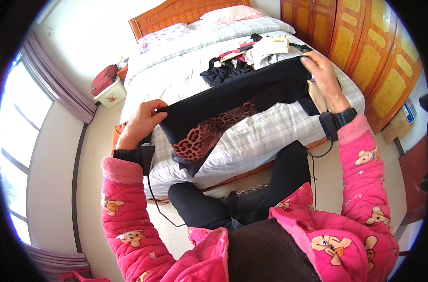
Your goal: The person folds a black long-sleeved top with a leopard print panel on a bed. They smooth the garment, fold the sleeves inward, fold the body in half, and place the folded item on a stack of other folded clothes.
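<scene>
This is a bedroom in a home. It is shown by the wide bed with a white and grey checked cover (270, 127), which has a carved headboard of orange-brown wood (169, 18) and a pale pink pillow (230, 14). At the right side stands a tall brown wooden wardrobe with yellow door panels (362, 54). On the left, a long greyish-purple curtain (59, 77) hangs beside a bright window (23, 134)
</scene>
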Motion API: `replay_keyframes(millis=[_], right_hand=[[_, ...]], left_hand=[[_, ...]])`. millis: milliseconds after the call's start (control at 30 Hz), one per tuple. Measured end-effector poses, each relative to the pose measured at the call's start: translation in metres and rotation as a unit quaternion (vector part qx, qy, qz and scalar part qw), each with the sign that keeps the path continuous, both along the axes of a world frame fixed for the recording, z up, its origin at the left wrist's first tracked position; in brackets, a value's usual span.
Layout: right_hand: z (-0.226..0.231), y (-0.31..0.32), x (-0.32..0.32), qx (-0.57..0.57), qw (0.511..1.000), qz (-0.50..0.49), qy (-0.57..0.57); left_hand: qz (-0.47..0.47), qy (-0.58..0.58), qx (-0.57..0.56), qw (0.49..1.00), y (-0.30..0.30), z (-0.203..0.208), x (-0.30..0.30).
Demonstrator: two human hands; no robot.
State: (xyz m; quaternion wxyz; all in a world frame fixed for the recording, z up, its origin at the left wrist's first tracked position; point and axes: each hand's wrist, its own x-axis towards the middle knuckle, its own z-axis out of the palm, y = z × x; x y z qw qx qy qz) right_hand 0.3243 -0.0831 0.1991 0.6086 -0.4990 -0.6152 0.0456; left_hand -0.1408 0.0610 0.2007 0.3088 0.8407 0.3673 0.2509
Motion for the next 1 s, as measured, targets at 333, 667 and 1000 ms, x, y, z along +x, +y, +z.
replay_keyframes(millis=[333,667,1000], right_hand=[[0.052,-0.031,0.016,-0.018,0.996,-0.067,-0.054],[0.055,-0.014,0.022,-0.084,0.975,-0.098,-0.183],[0.047,-0.016,0.042,0.037,0.993,-0.110,-0.020]], left_hand=[[-0.004,0.032,0.192,0.981,-0.031,0.054,-0.006],[-0.076,-0.098,-0.011,0.992,-0.053,0.068,-0.008],[-0.051,0.033,-0.061,0.996,-0.062,0.043,-0.003]])
